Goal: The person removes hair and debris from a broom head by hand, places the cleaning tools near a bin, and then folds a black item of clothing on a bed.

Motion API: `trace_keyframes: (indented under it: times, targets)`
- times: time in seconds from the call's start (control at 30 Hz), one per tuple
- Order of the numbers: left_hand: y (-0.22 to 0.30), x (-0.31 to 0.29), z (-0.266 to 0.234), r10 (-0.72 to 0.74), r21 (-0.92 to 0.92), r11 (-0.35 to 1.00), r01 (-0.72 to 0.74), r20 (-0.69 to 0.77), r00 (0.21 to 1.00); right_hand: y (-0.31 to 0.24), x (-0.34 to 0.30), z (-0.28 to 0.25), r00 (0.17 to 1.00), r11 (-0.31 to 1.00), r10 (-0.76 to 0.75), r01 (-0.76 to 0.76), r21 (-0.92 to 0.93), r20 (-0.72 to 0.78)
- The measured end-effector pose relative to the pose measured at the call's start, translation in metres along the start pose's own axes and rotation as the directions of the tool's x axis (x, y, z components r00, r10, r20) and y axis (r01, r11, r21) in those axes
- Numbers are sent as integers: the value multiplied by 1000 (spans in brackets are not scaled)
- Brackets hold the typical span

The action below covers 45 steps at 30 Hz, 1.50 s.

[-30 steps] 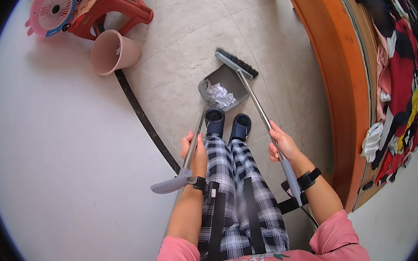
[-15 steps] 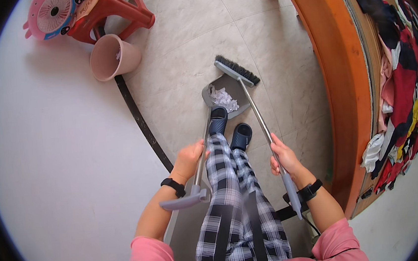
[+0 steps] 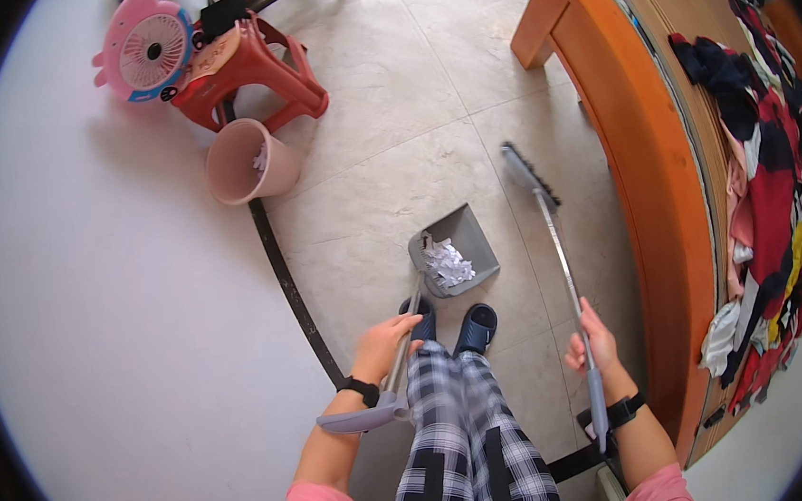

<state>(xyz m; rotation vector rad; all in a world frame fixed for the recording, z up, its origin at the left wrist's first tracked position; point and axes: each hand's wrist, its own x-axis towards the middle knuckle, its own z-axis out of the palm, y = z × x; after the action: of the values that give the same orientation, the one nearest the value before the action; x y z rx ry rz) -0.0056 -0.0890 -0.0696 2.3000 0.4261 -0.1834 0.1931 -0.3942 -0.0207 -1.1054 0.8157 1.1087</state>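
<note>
My left hand [image 3: 387, 347] is closed round the metal pole of a long-handled grey dustpan [image 3: 480, 244]. White paper scraps [image 3: 447, 262] lie heaped in the pan, in front of my dark slippers. A pale grip tops the dustpan's pole, beside my left wrist. In my right hand [image 3: 596, 340] is the metal pole of a broom [image 3: 562, 255], gripped with the fingers wrapped round it. The broom's head, grey with dark bristles, is off to the right of the dustpan, apart from it; whether it touches the floor I cannot tell.
A pink bin [image 3: 231, 162] with some paper inside stands at the far left, against a red plastic stool [image 3: 267, 76]. A pink fan [image 3: 150, 48] is beside the stool. On the right is an orange wooden bed frame [image 3: 615, 136] with clothes [image 3: 767, 180] piled on it. A white wall [image 3: 114, 352] borders the left.
The broom head has left the dustpan's front edge and swung right. My right hand has moved right with it. The whole view has shifted, with the bin, stool and dustpan now lower in it.
</note>
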Motion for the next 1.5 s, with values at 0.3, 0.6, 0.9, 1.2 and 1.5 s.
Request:
trace_keyframes:
  times: [0.3, 0.6, 0.9, 1.2, 1.5]
  targets:
    - [-10, -34, 29, -155, -73, 987, 144, -175, 972, 5, 29, 36, 972, 916, -111, 19, -401, -207]
    - [-28, -52, 15, -267, -137, 961, 241, -221, 938, 71, -68, 43, 947, 941, 311, -295, -165, 82]
    - [-30, -80, 17, -434, -284, 893, 349, -341, 834, 17, 37, 100, 998, 923, -52, 61, -380, 33]
    - [-39, -101, 16, -535, -352, 835, 422, -345, 771, 119, -40, 77, 938, 893, 339, -298, -337, 71]
    - [-46, -129, 29, -647, -491, 749, 444, -401, 649, 76, -19, 128, 993, 869, 101, -61, -490, 54]
